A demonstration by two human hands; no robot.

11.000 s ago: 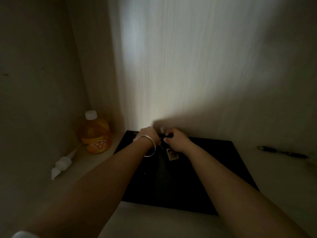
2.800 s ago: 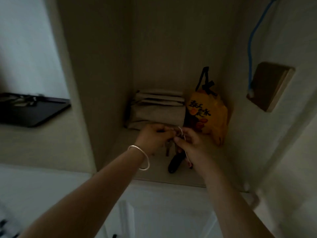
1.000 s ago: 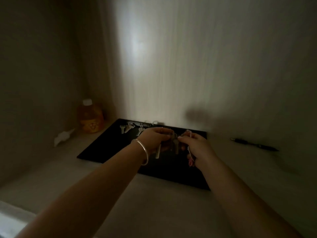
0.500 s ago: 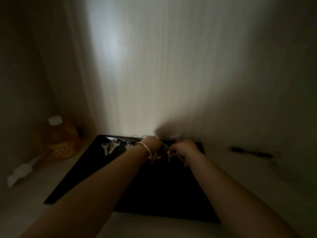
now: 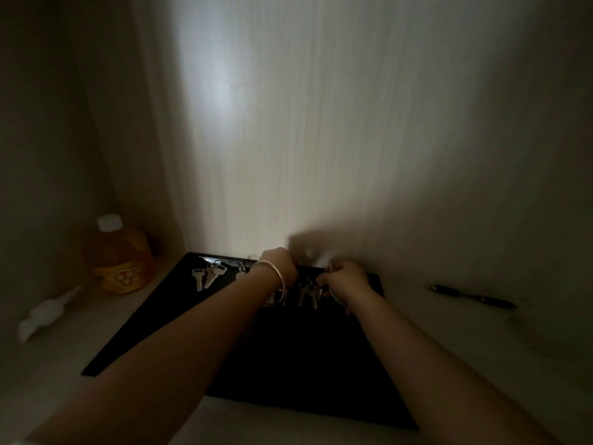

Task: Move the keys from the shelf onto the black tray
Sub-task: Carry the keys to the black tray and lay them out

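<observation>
The black tray lies flat on a pale surface against the back wall. A bunch of silver keys hangs between my two hands at the tray's far edge, low over it. My left hand, with a silver bangle on the wrist, and my right hand both pinch the bunch's ring. Whether the key tips touch the tray I cannot tell. Another bunch of silver keys lies on the tray's far left part, and a further ring shows beside my left wrist.
An orange drink bottle with a white cap stands in the left corner. A small white object lies in front of it. A black pen lies to the right of the tray. Walls close in at the back and left.
Both hands carried the key bunch from the shelf over to the tray, then pushed it forward to the tray's far edge and lowered it in the last second.
</observation>
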